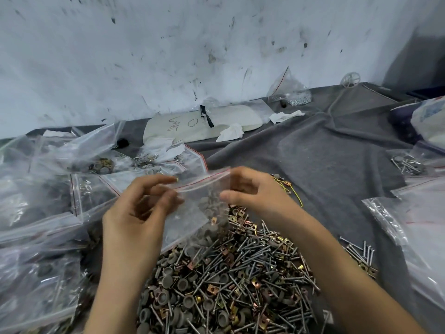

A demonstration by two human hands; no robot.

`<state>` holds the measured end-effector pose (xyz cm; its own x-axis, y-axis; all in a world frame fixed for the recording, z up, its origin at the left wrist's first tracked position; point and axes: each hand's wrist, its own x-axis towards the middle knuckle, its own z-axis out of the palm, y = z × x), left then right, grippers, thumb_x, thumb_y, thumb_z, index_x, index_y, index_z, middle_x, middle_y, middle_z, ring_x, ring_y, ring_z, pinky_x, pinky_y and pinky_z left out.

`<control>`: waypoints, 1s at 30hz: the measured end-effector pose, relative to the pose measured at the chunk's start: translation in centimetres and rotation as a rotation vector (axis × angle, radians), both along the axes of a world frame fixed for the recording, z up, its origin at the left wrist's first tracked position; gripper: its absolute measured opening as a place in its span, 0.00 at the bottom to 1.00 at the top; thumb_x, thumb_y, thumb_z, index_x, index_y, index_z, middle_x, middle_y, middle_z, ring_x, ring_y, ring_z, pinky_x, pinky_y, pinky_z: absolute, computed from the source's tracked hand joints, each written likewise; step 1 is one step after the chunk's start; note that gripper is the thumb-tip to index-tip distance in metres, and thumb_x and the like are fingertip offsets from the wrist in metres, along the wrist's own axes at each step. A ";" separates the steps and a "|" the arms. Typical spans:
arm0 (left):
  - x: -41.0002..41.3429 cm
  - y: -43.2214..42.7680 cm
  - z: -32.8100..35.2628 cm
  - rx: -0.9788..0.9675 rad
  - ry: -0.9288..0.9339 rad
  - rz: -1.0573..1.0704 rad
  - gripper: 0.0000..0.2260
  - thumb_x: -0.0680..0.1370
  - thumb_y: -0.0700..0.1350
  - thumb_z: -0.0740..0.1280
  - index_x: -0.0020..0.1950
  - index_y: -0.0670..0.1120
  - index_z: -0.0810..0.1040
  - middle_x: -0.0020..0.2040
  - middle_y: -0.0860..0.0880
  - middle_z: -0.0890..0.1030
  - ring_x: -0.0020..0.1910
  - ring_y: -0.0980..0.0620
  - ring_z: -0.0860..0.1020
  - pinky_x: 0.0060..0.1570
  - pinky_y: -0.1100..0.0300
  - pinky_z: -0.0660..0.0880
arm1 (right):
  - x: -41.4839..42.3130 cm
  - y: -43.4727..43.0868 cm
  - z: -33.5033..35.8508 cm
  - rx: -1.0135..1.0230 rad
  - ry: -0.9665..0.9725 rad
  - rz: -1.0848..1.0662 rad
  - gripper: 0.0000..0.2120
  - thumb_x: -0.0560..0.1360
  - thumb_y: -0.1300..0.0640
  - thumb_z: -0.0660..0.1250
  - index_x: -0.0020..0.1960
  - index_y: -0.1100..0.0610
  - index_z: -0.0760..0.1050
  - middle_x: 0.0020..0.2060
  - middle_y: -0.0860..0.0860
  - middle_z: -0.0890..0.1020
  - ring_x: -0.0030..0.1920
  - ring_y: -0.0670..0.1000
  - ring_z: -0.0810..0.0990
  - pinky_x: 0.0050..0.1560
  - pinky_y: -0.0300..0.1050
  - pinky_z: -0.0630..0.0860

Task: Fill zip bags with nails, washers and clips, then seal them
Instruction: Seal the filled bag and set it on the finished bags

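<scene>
The zip bag (197,208) hangs between the two hands, held up in the air with its red-lined top edge running from the left hand's fingertips up to the right hand's. The left hand (139,208) pinches the bag's left top corner between thumb and forefinger, its other fingers loosely curled. The right hand (252,191) pinches the right edge, thumb in front of the film and fingers behind it. Grey washers show through the clear plastic, but I cannot tell if they lie inside the bag or behind it. Directly below both hands and between the forearms lies the pile of nails, washers and clips (228,285), spread over a grey cloth (325,153). Just beyond the right hand's knuckles lie some bent yellow wires (291,191). To the outside of the left hand lies a heap of filled bags (36,237), and more clear bags (414,237) lie well out past the right forearm, one small bag of nails (409,162) farther off. Beyond both hands, near the stained white wall (168,44), lie a white pad with writing (192,124), crumpled tissue (231,132) and an upright bag of small screws (289,90).
</scene>
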<state>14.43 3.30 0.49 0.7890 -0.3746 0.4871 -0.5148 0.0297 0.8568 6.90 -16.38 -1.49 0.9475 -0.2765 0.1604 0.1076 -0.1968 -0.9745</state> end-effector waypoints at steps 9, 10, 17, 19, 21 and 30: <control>-3.3 -1.6 1.0 0.128 -0.237 -0.306 0.27 0.72 0.42 0.70 0.65 0.64 0.71 0.38 0.56 0.80 0.40 0.55 0.84 0.46 0.65 0.79 | -4.1 1.5 5.6 -0.470 -0.153 0.002 0.03 0.68 0.60 0.76 0.41 0.55 0.82 0.35 0.47 0.83 0.37 0.42 0.81 0.41 0.35 0.76; -3.4 -1.7 1.0 0.128 -0.239 -0.316 0.26 0.72 0.42 0.70 0.65 0.64 0.71 0.38 0.56 0.80 0.40 0.55 0.84 0.46 0.65 0.79 | -4.3 1.5 5.7 -0.487 -0.127 0.008 0.03 0.68 0.60 0.76 0.41 0.54 0.83 0.34 0.47 0.84 0.37 0.43 0.81 0.41 0.36 0.76; -3.5 -2.1 0.9 0.113 -0.274 -0.307 0.26 0.72 0.40 0.70 0.66 0.61 0.71 0.40 0.59 0.80 0.41 0.59 0.83 0.46 0.68 0.78 | -4.8 1.1 6.2 -0.555 -0.034 0.064 0.04 0.69 0.59 0.75 0.41 0.53 0.81 0.36 0.45 0.83 0.40 0.42 0.80 0.43 0.34 0.75; -3.5 -2.2 0.8 0.108 -0.272 -0.305 0.27 0.72 0.40 0.70 0.66 0.62 0.71 0.40 0.58 0.80 0.41 0.58 0.83 0.46 0.67 0.78 | -4.8 1.1 6.2 -0.585 -0.033 0.070 0.04 0.69 0.59 0.75 0.42 0.53 0.81 0.36 0.44 0.83 0.40 0.42 0.80 0.44 0.34 0.74; -3.5 -2.1 0.8 0.104 -0.271 -0.307 0.26 0.72 0.41 0.71 0.66 0.61 0.71 0.40 0.57 0.80 0.41 0.58 0.83 0.45 0.68 0.78 | -4.8 1.2 6.1 -0.607 -0.062 0.066 0.05 0.68 0.61 0.75 0.41 0.54 0.81 0.35 0.44 0.82 0.39 0.42 0.80 0.43 0.35 0.75; -3.7 -1.8 1.2 0.026 -0.251 -0.269 0.22 0.73 0.47 0.69 0.65 0.61 0.73 0.40 0.56 0.80 0.41 0.55 0.83 0.46 0.67 0.78 | -4.9 1.1 6.3 -0.638 -0.122 0.043 0.06 0.67 0.63 0.75 0.41 0.56 0.80 0.35 0.42 0.80 0.38 0.42 0.78 0.43 0.35 0.73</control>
<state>10.76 1.48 1.73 0.5175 -0.5673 0.6405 -0.6858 0.1726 0.7070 2.03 -15.26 4.83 0.9201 -0.0531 0.3881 0.2313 -0.7260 -0.6477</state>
